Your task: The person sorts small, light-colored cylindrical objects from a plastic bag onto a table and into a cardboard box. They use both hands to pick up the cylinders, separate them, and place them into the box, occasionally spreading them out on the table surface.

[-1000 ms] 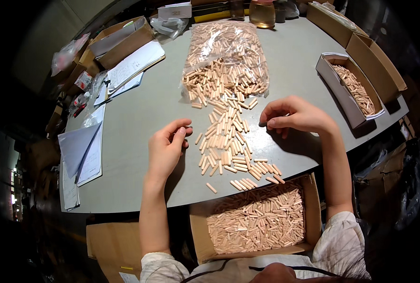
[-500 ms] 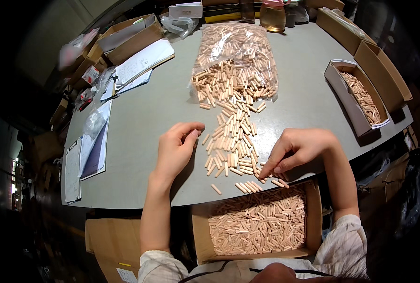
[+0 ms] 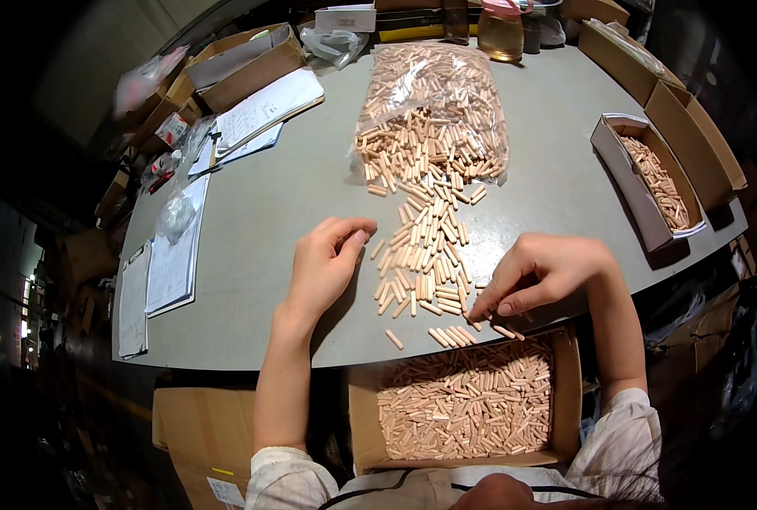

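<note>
Small wooden dowels spill in a strip across the grey table from an open clear plastic bag full of them. Left of the strip, my left hand is held with fingers loosely curved and thumb a little apart, nothing visible in it. On the right, my right hand bends down, its index fingertip touching dowels close to the front edge; its thumb stays apart from the finger. A short row of dowels lies side by side by that fingertip. Below the edge, a cardboard box holds a mass of dowels.
At the right stands a long narrow box part-filled with dowels, beside another cardboard box. Clipboards with papers and a notebook lie left. A jar of amber liquid stands at the back.
The view has shifted slightly. A raised sheet on the notebook at left has fallen flat. Both hands keep nearly the same place and pose, the right fingertip still among the front dowels.
</note>
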The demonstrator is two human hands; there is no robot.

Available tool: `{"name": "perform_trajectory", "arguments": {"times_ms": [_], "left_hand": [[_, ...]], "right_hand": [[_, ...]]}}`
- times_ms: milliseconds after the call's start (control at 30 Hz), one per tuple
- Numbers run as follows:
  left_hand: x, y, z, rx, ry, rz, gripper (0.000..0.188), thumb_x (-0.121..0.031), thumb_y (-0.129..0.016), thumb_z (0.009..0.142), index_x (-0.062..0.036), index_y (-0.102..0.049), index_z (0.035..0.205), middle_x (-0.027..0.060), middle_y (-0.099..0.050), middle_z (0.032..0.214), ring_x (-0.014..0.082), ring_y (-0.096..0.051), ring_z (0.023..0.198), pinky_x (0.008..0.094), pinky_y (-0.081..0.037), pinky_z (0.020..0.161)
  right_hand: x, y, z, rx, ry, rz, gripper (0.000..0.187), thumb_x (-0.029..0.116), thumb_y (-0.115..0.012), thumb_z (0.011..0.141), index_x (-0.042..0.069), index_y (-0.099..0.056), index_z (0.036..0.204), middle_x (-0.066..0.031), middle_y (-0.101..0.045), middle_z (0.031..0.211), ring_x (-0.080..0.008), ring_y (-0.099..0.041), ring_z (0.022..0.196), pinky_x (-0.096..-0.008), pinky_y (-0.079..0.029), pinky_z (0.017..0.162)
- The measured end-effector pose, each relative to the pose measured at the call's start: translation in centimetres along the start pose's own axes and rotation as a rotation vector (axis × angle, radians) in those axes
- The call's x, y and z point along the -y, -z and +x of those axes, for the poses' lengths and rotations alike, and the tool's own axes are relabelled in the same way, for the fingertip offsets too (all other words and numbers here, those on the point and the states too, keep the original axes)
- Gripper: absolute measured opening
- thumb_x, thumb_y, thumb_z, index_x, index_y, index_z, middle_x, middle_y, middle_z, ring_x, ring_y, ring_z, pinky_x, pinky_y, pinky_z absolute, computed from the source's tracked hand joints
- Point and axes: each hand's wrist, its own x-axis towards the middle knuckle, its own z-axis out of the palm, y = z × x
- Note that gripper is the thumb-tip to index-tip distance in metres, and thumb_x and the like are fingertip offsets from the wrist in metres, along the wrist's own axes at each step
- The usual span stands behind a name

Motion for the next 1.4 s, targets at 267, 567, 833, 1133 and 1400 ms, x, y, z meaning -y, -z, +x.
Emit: {"name": "perform_trajectory", "arguments": {"times_ms": [267,567,833,1133,1400], "left_hand": [[0.7,-0.7,0.1,-0.069,-0.038,-0.033,0.023,-0.007,-0.061,0.104,-0.001,-0.078,0.117,0.0047,-0.078,0.092,0.007,-0.066,0.076,0.0243,-0.054,0.067],[0.8,-0.7,0.3,-0.074,-0.032,-0.015,0.028,-0.007,-0.06,0.104,0.0001,-0.071,0.128,0.0056,-0.077,0.089,0.0072,-0.065,0.07,0.0255,-0.054,0.065],[1.1,-1.3,0.1,-0.137,-0.06,0.008,0.042,-0.006,-0.062,0.102,-0.0002,-0.058,0.143,0.0077,-0.076,0.093,0.0115,-0.066,0.071,0.0283,-0.055,0.067],[1.7,-2.0,0.2,-0.177,-0.306,0.26,0.053,-0.005,-0.068,0.092,0.0024,-0.055,0.143,0.0218,-0.064,0.135,0.0384,-0.06,0.126,0.0478,-0.045,0.107],[1.9,-2.1,-0.2,-0.119,-0.331,0.311,0.039,-0.008,-0.063,0.097,-0.0009,-0.06,0.135,0.0178,-0.065,0.136,0.0389,-0.057,0.128,0.0495,-0.04,0.111]], "right_hand": [[3.9,-6.5,0.1,-0.542,0.019,-0.629,0.018,0.024,-0.078,0.09,0.008,-0.07,0.089,-0.0069,-0.064,0.082,-0.0273,-0.067,0.077,-0.0412,-0.052,0.066],[3.0,-9.9,1.2,-0.676,-0.075,-0.908,0.016,0.016,-0.076,0.085,0.006,-0.065,0.083,-0.0083,-0.062,0.082,-0.0291,-0.065,0.082,-0.043,-0.055,0.069],[3.0,-8.9,-0.4,-0.814,-0.101,-0.429,0.012,0.017,-0.074,0.091,0.005,-0.07,0.09,-0.0088,-0.062,0.081,-0.0247,-0.064,0.076,-0.037,-0.052,0.066],[-0.7,1.8,-13.7,-1.774,-0.284,-1.006,0.018,0.015,-0.071,0.099,-0.001,-0.072,0.092,-0.0136,-0.068,0.082,-0.026,-0.067,0.073,-0.0358,-0.051,0.068],[-2.0,-4.2,-12.5,-1.42,-0.248,-0.459,0.016,0.01,-0.068,0.099,-0.001,-0.075,0.108,-0.0117,-0.072,0.095,-0.0203,-0.071,0.089,-0.0317,-0.054,0.079]]}}
